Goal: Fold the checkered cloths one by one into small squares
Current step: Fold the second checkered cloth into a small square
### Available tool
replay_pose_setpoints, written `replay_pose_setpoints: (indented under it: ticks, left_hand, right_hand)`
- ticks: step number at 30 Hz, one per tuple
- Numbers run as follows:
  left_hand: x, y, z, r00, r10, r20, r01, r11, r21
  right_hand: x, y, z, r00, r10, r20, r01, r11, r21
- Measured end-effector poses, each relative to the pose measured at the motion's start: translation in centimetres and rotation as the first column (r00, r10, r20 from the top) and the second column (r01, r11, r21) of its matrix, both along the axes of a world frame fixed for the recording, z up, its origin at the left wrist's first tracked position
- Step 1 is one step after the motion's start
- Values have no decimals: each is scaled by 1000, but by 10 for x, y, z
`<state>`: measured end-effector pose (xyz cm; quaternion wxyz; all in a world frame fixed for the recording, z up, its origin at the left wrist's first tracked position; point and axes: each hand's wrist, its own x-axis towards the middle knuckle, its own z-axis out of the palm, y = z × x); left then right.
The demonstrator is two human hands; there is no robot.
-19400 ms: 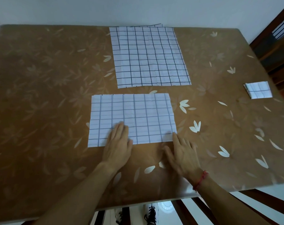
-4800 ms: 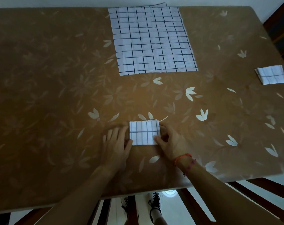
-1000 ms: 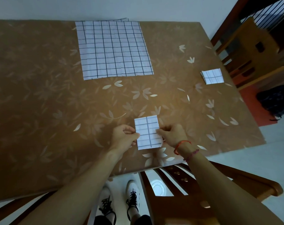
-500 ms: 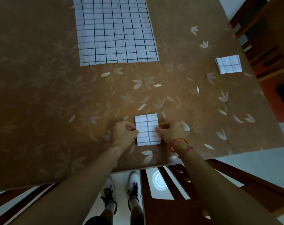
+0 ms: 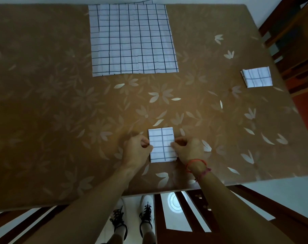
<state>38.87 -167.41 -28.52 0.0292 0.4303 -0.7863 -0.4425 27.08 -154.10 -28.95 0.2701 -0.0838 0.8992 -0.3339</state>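
The small folded cloth lies flat near the front edge of the table, its slightly longer side running away from the person. It sits between the two hands. The left hand has its fingers curled and pinches the cloth's left edge; the right hand, with a red bracelet at the wrist, pinches the right edge the same way. Both forearms reach in over the table edge. A finished square rests far right, and an unfolded cloth lies at the back.
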Motion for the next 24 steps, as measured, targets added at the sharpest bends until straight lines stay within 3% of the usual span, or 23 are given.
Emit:
replay_pose_setpoints:
  ticks: [7,11,14,17,19,21,24]
  left_hand:
    - [-1,-6,-2,999,-34,-8,34,999,-36]
    - [3,-10,-5,990,-135,-32,128,977,-172]
    - [8,-15,-14,943,-325,-76,272,880,-390]
    - [9,-16,-22,867,-498,-25,395,715,-577]
    - [8,-16,-25,832,-550,71,477,643,-599]
    - [10,-16,-28,792,-583,180,564,589,-578]
    - [16,-15,-37,733,-612,296,654,517,-552]
  right_hand:
    - [-1,-6,-3,998,43,-54,-42,999,34]
    - [0,-3,-3,996,34,-80,-32,999,23]
    - [-2,-5,6,987,29,-159,-25,999,23]
    - [9,-7,5,896,172,-410,-187,982,4]
    - [19,-4,-18,820,340,-461,-337,937,92]
    - [29,-6,-49,861,426,-278,-398,904,155]
    - [32,-31,-55,699,591,-403,-580,798,164]
